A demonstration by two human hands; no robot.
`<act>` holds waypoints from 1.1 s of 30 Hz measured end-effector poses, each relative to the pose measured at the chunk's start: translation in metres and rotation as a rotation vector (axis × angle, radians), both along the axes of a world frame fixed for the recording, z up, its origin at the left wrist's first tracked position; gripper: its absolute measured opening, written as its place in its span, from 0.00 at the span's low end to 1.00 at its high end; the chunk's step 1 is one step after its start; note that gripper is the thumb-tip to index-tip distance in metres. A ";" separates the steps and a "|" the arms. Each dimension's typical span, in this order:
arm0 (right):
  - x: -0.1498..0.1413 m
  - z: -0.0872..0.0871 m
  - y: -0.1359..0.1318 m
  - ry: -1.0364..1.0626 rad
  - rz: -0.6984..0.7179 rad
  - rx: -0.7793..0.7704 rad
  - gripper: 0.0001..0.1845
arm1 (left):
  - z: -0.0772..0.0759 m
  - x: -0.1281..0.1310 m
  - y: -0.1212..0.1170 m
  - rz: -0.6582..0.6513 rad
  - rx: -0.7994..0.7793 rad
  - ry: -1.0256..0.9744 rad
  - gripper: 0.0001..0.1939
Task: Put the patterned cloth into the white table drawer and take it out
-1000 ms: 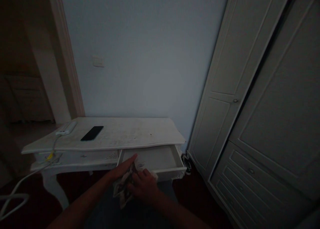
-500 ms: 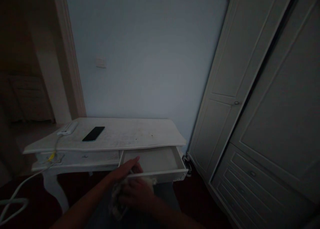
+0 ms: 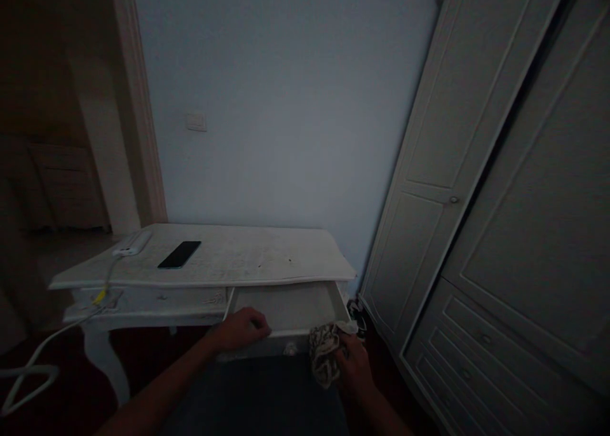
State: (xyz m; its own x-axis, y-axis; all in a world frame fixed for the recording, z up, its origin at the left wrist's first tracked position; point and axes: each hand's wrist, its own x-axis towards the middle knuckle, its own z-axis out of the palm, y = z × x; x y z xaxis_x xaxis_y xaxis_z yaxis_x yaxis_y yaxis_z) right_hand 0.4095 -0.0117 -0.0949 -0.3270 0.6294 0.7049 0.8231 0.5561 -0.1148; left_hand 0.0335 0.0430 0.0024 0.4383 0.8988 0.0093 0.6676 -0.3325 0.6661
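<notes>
A white drawer (image 3: 286,302) is pulled out from the right half of the white desk (image 3: 267,252). My left hand (image 3: 242,329) lies over the left part of its front edge, fingers curled and closed on it. At the drawer's right front corner, my right hand (image 3: 353,358) is closed on a crumpled, dark-and-light patterned cloth (image 3: 325,353). The cloth drapes over the front panel and hangs down its outer face. A small knob (image 3: 290,349) shows on that face, left of the cloth. The drawer's visible inside is bare.
On the desktop lie a dark phone (image 3: 180,255) and a white power strip (image 3: 132,243), whose cable (image 3: 52,340) hangs off the left side. A white wardrobe (image 3: 429,188) stands close on the right. Some dark item (image 3: 356,312) sits on the floor between desk and wardrobe.
My right hand has moved right along the drawer front with the cloth, from beside the left hand to the right corner. The left hand stays near the left part of the front edge.
</notes>
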 end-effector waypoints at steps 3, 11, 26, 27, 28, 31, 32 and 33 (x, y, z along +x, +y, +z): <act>-0.035 -0.010 -0.002 -0.040 0.036 0.071 0.18 | 0.001 0.001 -0.007 -0.038 0.047 0.130 0.26; -0.042 0.044 0.008 -0.044 0.047 0.141 0.35 | 0.004 0.003 -0.014 -0.234 0.297 0.447 0.22; -0.059 -0.014 -0.005 -0.046 0.036 0.222 0.23 | 0.000 0.007 -0.013 -0.268 0.354 0.456 0.21; -0.064 -0.008 -0.003 -0.054 0.061 0.223 0.23 | -0.001 0.006 -0.013 -0.264 0.356 0.447 0.22; -0.064 0.000 -0.001 -0.055 0.082 0.226 0.24 | -0.002 0.005 -0.014 -0.263 0.354 0.439 0.22; -0.042 0.032 0.009 -0.023 0.077 0.195 0.28 | 0.001 0.005 -0.015 -0.255 0.340 0.401 0.23; -0.030 0.043 0.013 0.005 0.041 0.169 0.29 | 0.002 0.005 -0.016 -0.251 0.332 0.392 0.23; -0.016 0.051 0.016 0.037 -0.005 0.142 0.30 | 0.003 0.005 -0.016 -0.249 0.322 0.388 0.23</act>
